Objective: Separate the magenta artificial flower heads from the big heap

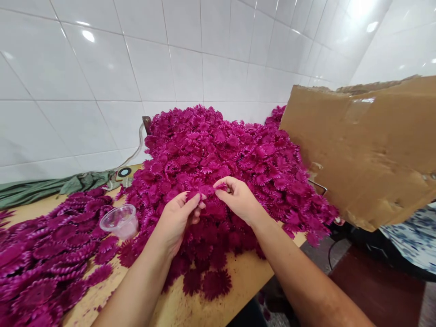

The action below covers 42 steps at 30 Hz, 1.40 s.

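A large heap of magenta fabric flowers (218, 145) with scalloped petals rises in front of me. Over its near side, my left hand (182, 213) pinches a magenta flower piece (205, 190) between thumb and fingers. My right hand (235, 197) is closed on the right side of the same piece, thumb against forefinger. The held piece blends with the heap behind it, so its outline is hard to make out. To the left of my left forearm stands a clear plastic cup (121, 221). Several dark magenta flowers (216, 284) lie at the near table edge.
Flatter magenta flowers (44, 254) cover the left of the wooden table (238, 277). A green cloth (61, 181) and a round black-and-white object (124, 172) lie by the tiled wall (177, 72). A big cardboard sheet (364, 145) leans at the right, near a blue-patterned fabric (415, 236).
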### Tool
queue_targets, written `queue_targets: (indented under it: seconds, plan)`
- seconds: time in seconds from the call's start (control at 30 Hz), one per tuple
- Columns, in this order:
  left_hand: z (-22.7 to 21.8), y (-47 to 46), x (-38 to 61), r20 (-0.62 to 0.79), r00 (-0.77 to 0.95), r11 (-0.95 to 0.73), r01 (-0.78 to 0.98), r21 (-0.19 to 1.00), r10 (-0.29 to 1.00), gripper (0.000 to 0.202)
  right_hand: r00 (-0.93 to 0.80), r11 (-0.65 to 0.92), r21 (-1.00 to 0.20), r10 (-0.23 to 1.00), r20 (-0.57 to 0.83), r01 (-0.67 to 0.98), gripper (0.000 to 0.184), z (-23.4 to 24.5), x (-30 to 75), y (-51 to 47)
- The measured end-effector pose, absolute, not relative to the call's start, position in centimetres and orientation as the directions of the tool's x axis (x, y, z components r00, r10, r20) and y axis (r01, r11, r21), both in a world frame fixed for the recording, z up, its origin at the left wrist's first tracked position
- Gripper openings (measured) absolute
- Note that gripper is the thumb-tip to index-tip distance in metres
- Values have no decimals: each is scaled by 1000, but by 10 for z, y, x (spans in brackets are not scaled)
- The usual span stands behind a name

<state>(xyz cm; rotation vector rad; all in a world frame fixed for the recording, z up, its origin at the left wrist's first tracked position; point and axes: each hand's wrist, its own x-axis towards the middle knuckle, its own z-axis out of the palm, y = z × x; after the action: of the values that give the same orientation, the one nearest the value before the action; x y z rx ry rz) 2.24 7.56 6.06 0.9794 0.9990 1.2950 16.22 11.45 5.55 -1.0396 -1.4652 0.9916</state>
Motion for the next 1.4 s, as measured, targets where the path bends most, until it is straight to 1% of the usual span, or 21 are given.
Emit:
queue_targets:
  seconds: [0.1, 0.17, 0.23, 0.3, 0.37, 0.4, 0.43, 0.53, 0.63, 0.7, 0.77, 0.83, 0.9, 1.0, 1.07, 1.1, 1.17, 1.23, 1.33, 1.4]
  plan:
    - [55, 80, 21, 75, -31, -78, -111, 991, 997, 30, 25, 273, -952, 960, 279, 139, 29, 59, 159, 110]
    - [52, 84, 20, 113, -66, -115, -29, 993, 991, 37, 44, 278, -951, 957, 286, 135, 35, 63, 155, 106]
    - [51, 87, 20, 100, -88, -103, -32, 994, 991, 43, -40, 290, -952, 957, 287, 101, 33, 66, 150, 103]
    - [50, 88, 20, 72, -82, -76, -50, 996, 994, 47, -210, 276, -961, 941, 264, 31, 23, 67, 145, 102]
    - [50, 88, 20, 62, -55, -63, -13, 998, 997, 49, -357, 232, -971, 904, 236, -55, 13, 65, 140, 103]
    - [50, 87, 20, 65, -27, -65, 28, 998, 997, 50, -378, 212, -973, 896, 232, -93, 10, 63, 138, 104]
    - [49, 86, 20, 73, 5, -73, 69, 995, 997, 52, -356, 200, -971, 905, 233, -129, 9, 61, 137, 105]
    - [50, 84, 21, 113, 82, -123, 119, 985, 990, 55, -182, 196, -959, 955, 234, -204, 11, 60, 136, 109]
    - [53, 81, 22, 188, 87, -198, 127, 972, 978, 50, -67, 173, -946, 978, 198, -274, 10, 69, 144, 117]
    - [55, 79, 20, 237, 81, -248, 183, 951, 968, 48, 83, 156, -924, 987, 136, -350, 11, 77, 157, 124]
    - [54, 79, 13, 273, 72, -283, 263, 923, 959, 46, 262, 180, -893, 962, 73, -412, 14, 83, 176, 131]
    - [50, 81, 3, 305, 60, -306, 360, 881, 950, 36, 349, 232, -896, 932, 94, -378, 15, 84, 193, 134]
    - [44, 87, -6, 360, 12, -322, 473, 820, 933, 25, 341, 268, -914, 927, 159, -304, 19, 79, 202, 133]
    - [38, 96, -12, 513, -96, -347, 629, 695, 853, 32, 234, 259, -938, 950, 205, -230, 26, 70, 200, 126]
    - [38, 97, -9, 608, -106, -395, 671, 628, 787, 34, 165, 230, -955, 966, 200, -185, 26, 65, 193, 121]
    - [40, 96, -6, 630, -87, -426, 665, 613, 772, 35, 137, 221, -963, 970, 201, -152, 26, 63, 188, 119]
    - [44, 91, 3, 620, -30, -478, 608, 634, 784, 32, 82, 221, -973, 973, 215, -74, 25, 61, 179, 114]
    - [48, 86, 13, 565, 29, -497, 515, 699, 825, 29, 24, 243, -970, 970, 243, 0, 24, 60, 170, 110]
    - [52, 81, 28, 479, 107, -482, 371, 794, 871, 31, -51, 278, -957, 960, 274, 83, 27, 59, 160, 103]
    - [53, 81, 35, 427, 135, -448, 280, 849, 894, 28, -83, 274, -954, 961, 265, 125, 32, 60, 156, 101]
